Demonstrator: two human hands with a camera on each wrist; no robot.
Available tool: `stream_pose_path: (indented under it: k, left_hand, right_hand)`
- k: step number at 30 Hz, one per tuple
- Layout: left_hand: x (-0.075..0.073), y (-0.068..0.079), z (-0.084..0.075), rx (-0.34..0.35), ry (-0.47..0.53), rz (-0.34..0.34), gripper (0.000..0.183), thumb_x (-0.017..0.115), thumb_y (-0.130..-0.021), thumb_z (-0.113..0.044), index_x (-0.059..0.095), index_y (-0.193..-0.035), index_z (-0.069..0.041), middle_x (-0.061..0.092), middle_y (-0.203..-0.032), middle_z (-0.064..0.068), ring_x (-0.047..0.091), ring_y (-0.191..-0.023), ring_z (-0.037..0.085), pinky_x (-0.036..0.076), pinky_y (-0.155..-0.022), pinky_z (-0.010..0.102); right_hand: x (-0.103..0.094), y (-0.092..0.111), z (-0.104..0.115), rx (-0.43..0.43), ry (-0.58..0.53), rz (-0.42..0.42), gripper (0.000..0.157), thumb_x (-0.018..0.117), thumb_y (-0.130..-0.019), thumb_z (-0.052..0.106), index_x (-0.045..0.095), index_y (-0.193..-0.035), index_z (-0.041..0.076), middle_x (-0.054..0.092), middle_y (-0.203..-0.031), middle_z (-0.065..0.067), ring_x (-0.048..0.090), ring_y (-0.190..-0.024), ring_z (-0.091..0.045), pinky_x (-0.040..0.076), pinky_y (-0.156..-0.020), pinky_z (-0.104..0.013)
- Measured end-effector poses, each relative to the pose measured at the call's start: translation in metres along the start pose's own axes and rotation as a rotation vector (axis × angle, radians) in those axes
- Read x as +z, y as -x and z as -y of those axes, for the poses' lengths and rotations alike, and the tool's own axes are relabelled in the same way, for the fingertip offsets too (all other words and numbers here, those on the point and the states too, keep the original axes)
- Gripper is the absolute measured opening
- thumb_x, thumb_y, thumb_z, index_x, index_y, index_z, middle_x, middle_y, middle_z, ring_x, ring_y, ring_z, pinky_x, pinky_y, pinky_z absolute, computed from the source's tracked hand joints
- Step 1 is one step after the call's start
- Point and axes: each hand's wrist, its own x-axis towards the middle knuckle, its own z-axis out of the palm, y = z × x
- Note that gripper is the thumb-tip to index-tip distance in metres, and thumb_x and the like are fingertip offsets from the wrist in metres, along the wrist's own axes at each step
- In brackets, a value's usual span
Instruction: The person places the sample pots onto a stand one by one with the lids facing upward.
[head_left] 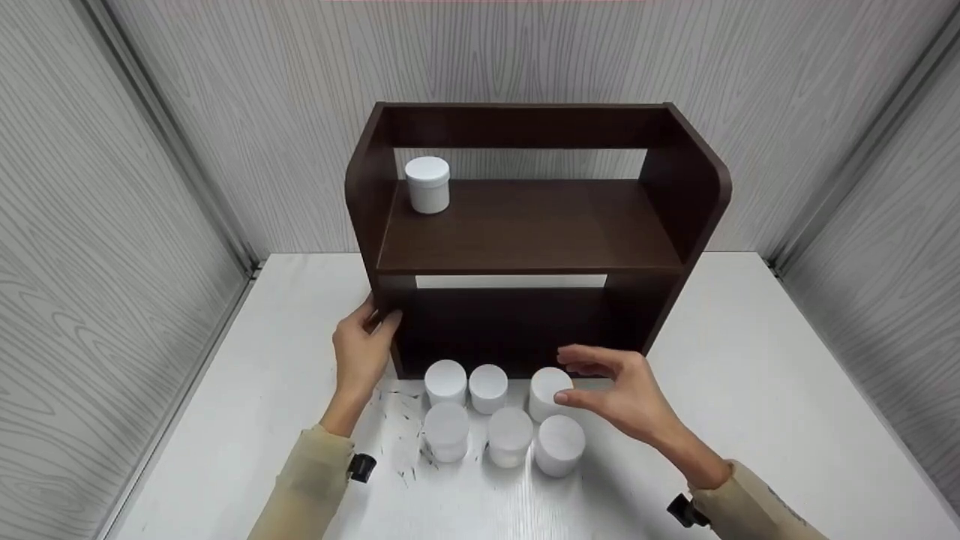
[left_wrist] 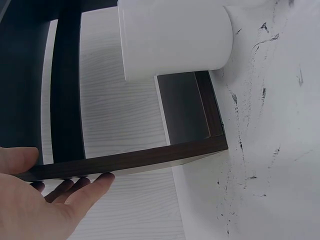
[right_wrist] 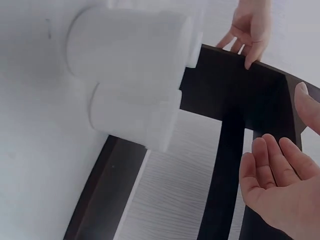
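Note:
A dark brown two-tier shelf [head_left: 529, 225] stands at the middle of the table. My left hand [head_left: 361, 349] grips the edge of its left side panel, thumb inside and fingers outside; the left wrist view shows this hand [left_wrist: 55, 200] on the panel too. In front of the shelf, several white lidded jars stand in two rows. My right hand [head_left: 619, 386] is by the back-row right jar [head_left: 546, 401], with thumb and fingers spread apart. In the right wrist view the same hand [right_wrist: 285, 185] holds nothing, its fingers loosely bent.
One white jar [head_left: 428, 186] sits on the upper shelf board at the left. The front row includes a right jar [head_left: 559, 448] and a left jar [head_left: 447, 435]. Dark scuff marks streak the white table [head_left: 247, 442]. Grey wood-grain walls [head_left: 135, 247] enclose it.

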Motion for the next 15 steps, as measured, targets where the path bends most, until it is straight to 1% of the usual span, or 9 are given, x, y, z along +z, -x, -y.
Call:
stream_pose_path:
  k: [3, 5, 9, 12, 15]
  left_hand:
    - [0.0, 0.0, 0.0, -0.002, -0.001, -0.003, 0.047, 0.07, -0.101, -0.009, 0.059, -0.145, 0.005, 0.065, -0.139, 0.022, 0.067, -0.123, 0.037, 0.058, -0.098, 0.04]
    - [0.0, 0.0, 0.0, -0.004, -0.003, -0.002, 0.047, 0.069, -0.101, -0.009, 0.059, -0.145, 0.005, 0.064, -0.14, 0.022, 0.066, -0.124, 0.037, 0.058, -0.098, 0.04]
    - [0.0, 0.0, -0.001, -0.008, 0.002, 0.001, 0.047, 0.069, -0.101, -0.009, 0.059, -0.145, 0.005, 0.062, -0.142, 0.022, 0.065, -0.125, 0.038, 0.057, -0.099, 0.039]
    - [0.0, 0.0, -0.001, -0.004, 0.004, -0.001, 0.047, 0.069, -0.101, -0.008, 0.059, -0.144, 0.006, 0.062, -0.143, 0.023, 0.065, -0.126, 0.038, 0.057, -0.099, 0.038]
    - [0.0, 0.001, 0.0, -0.001, -0.003, 0.003, 0.047, 0.069, -0.101, -0.008, 0.058, -0.145, 0.006, 0.062, -0.143, 0.023, 0.065, -0.125, 0.038, 0.058, -0.098, 0.038]
  right_hand:
    - [-0.001, 0.004, -0.006, 0.01, -0.003, 0.002, 0.051, 0.097, -0.076, 0.011, 0.077, -0.124, 0.007, 0.077, -0.118, -0.005, 0.071, -0.108, -0.039, 0.058, -0.097, -0.035]
    - [-0.002, 0.008, -0.01, 0.016, 0.002, 0.006, 0.052, 0.097, -0.076, 0.01, 0.077, -0.123, 0.006, 0.077, -0.118, -0.008, 0.07, -0.108, -0.039, 0.058, -0.097, -0.033]
    - [-0.004, 0.015, -0.018, 0.024, 0.024, 0.018, 0.053, 0.097, -0.076, 0.011, 0.076, -0.123, 0.003, 0.076, -0.12, -0.013, 0.069, -0.108, -0.037, 0.058, -0.097, -0.037]
    - [-0.006, 0.02, -0.024, 0.029, 0.033, 0.028, 0.053, 0.097, -0.076, 0.013, 0.076, -0.123, 0.0, 0.076, -0.119, -0.014, 0.069, -0.107, -0.034, 0.058, -0.097, -0.041]
    - [-0.006, 0.026, -0.03, 0.031, 0.048, 0.041, 0.053, 0.097, -0.076, 0.015, 0.076, -0.123, -0.001, 0.076, -0.117, -0.013, 0.07, -0.105, -0.027, 0.058, -0.096, -0.04]
